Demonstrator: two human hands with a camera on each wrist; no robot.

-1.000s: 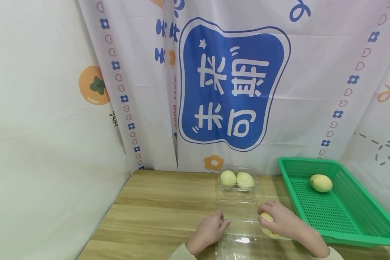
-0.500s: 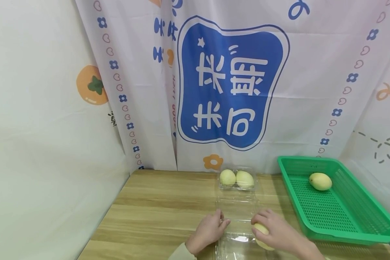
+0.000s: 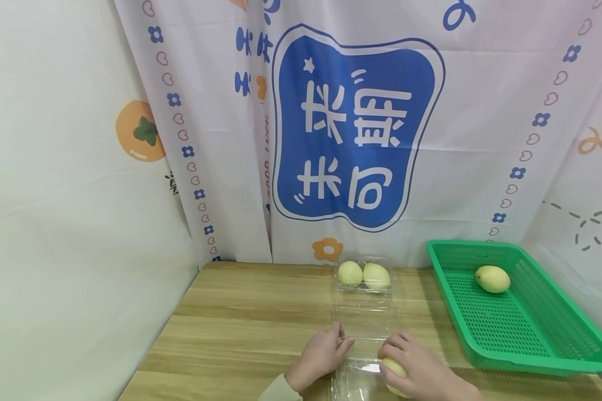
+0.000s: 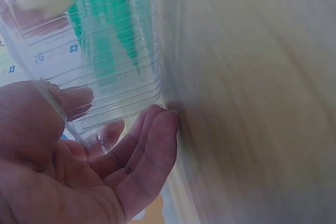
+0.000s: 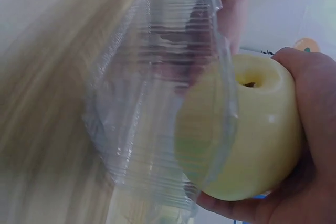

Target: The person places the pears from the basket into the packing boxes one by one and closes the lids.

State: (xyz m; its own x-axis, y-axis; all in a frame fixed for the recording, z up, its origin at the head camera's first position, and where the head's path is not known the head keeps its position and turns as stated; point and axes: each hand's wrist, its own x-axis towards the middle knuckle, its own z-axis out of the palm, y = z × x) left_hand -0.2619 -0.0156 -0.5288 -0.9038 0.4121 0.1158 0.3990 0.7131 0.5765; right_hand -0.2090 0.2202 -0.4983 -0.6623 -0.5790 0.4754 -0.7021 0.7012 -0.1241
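A pale yellow pear (image 5: 262,124) is gripped in my right hand (image 3: 415,367), fingers and thumb wrapped round its sides. In the right wrist view it overlaps the rim of a clear plastic clamshell box (image 5: 157,103), partly inside the opening. My left hand (image 3: 323,352) holds the same box (image 4: 113,90) at its corner, thumb over the rim and fingers curled against the outside wall. The box's lid (image 3: 366,323) lies folded back, away from me. The near part of the box runs out of the bottom of the head view.
Farther back, another clear box (image 3: 365,288) contains two pears (image 3: 350,274). On the right a green plastic basket (image 3: 527,365) bears one pear (image 3: 493,279). A wooden table (image 3: 241,317) meets a printed cloth (image 3: 301,239) behind.
My right hand has carried the pear leftward and toward me, from beside the clear box to over its right side. My left hand keeps its hold at the box corner.
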